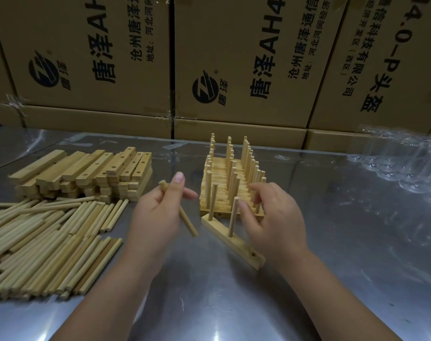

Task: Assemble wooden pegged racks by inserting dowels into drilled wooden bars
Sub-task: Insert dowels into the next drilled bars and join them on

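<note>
My left hand (157, 210) pinches one dowel (188, 223). My right hand (275, 217), loosely curled, holds nothing; its thumb is beside a peg (233, 217) in the drilled bar (221, 233), 6 o'clock of the finished racks (224, 190).

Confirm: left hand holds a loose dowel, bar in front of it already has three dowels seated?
Wrong count. The head view shows the drilled bar with two dowels seated, not three; the hole at its near end is empty. The left hand does hold a loose dowel.
</note>
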